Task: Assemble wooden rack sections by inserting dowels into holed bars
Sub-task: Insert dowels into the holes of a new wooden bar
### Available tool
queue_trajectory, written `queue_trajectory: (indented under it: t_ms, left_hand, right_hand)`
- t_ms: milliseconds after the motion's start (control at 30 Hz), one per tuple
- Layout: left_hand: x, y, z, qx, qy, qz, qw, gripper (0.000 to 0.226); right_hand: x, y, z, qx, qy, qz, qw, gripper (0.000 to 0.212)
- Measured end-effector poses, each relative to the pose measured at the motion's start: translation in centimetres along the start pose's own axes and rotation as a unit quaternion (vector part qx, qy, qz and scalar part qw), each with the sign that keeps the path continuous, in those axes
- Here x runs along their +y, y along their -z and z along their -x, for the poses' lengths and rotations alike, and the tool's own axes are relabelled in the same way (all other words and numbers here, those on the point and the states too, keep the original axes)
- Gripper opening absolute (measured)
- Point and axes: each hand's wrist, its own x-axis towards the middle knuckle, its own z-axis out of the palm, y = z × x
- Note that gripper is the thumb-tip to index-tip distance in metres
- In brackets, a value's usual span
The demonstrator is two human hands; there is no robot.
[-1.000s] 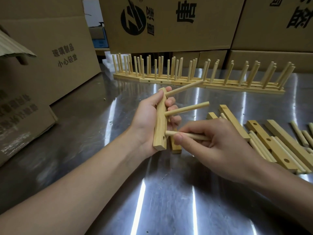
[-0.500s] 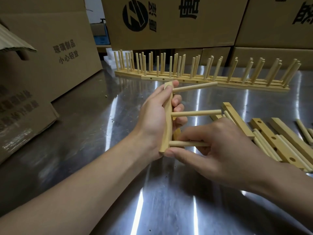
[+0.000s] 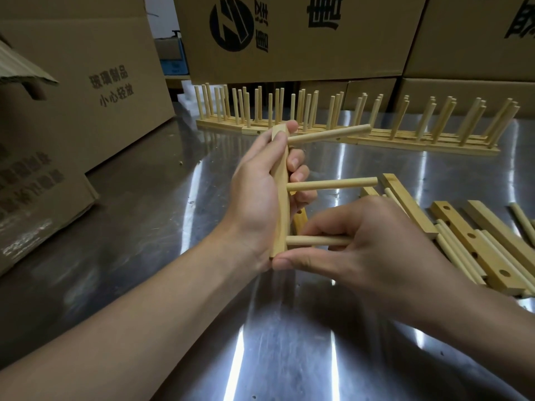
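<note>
Centre frame: pale, square-edged wooden bar (image 3: pixel 280 204) held upright in the left hand (image 3: pixel 257 195), thumb laid along its near face, fingers curled round the far side between the pegs. Three smooth round dowels jutting rightward from its holes: top dowel (image 3: pixel 330 134) tilted slightly upward, middle dowel (image 3: pixel 333 183) close to level, bottom dowel (image 3: pixel 315 241) level at the bar's lower end.

Right hand (image 3: pixel 376 256) closed round the bottom dowel, fingers wrapped over its outer length, thumb tip pressed against the bar's bottom corner. Just behind the bar, what may be a second holed bar (image 3: pixel 301 224), mostly hidden by the fingers.

Beneath, a glossy steel bench (image 3: pixel 144 256) streaked with white reflections. Right edge of frame: loose flat bars (image 3: pixel 474 250) with drilled round holes, jumbled together with loose dowels (image 3: pixel 521 224). Across the upper middle: a long row of finished rack sections (image 3: pixel 434 143), thin pegs standing upright or leaning from flat base strips. Upper left and top: brown corrugated cardboard boxes (image 3: pixel 86 82) printed in black.
</note>
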Motion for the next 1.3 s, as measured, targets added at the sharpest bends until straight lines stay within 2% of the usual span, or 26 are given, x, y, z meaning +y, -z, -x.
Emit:
queue_trajectory:
  t_ms: [167,367,533,633,733,800,900,933,1000,1100,1167,1300]
  left_hand:
    - [0.1,-0.2,0.1,0.002,-0.027,-0.030,0.999,0.025]
    - [0.0,0.1,-0.2,0.025,-0.056,-0.118,0.991,0.029]
    - [-0.2,0.3,-0.4,0.101,-0.098,-0.211,0.967,0.029]
    - [-0.2,0.4,-0.5,0.123,-0.104,-0.221,0.962,0.029]
    - [-0.1,0.9,-1.0,0.135,-0.103,-0.213,0.962,0.026]
    - [0.0,1.2,-1.4,0.150,-0.094,-0.182,0.967,0.024]
    - [0.2,1.7,-1.8,0.160,-0.058,-0.119,0.978,0.023]
    - [0.2,1.8,-1.9,0.157,-0.043,-0.107,0.981,0.023]
    - [0.4,2.0,-2.0,0.149,-0.026,-0.075,0.986,0.024]
    - [0.5,2.1,-2.0,0.132,-0.038,-0.028,0.990,0.019]
    - [0.5,2.2,-2.0,0.114,-0.045,-0.028,0.992,0.019]
    - [0.2,2.8,-2.2,0.080,-0.045,-0.068,0.994,0.020]
  right_hand:
    - [0.2,0.0,-0.1,0.012,-0.014,-0.012,1.000,0.044]
    - [1.1,-0.2,-0.1,0.008,-0.027,0.019,0.999,0.049]
    - [1.8,0.5,-0.8,0.007,-0.096,-0.107,0.990,0.047]
    - [1.7,0.8,-1.6,0.006,-0.177,-0.197,0.964,0.043]
    - [1.6,1.7,-2.1,-0.036,-0.240,-0.276,0.930,0.037]
    - [1.7,2.3,-2.3,-0.051,-0.246,-0.337,0.907,0.046]
    - [1.8,2.8,-2.5,-0.012,-0.264,-0.418,0.869,0.062]
    - [1.9,2.9,-2.6,0.003,-0.269,-0.419,0.867,0.065]
    - [2.0,2.7,-2.6,0.017,-0.271,-0.344,0.899,0.067]
    - [2.1,1.7,-2.3,0.022,-0.225,-0.219,0.949,0.058]
    - [2.2,1.1,-2.3,0.046,-0.184,-0.193,0.963,0.046]
    - [2.6,1.0,-2.6,0.096,-0.150,-0.144,0.973,0.042]
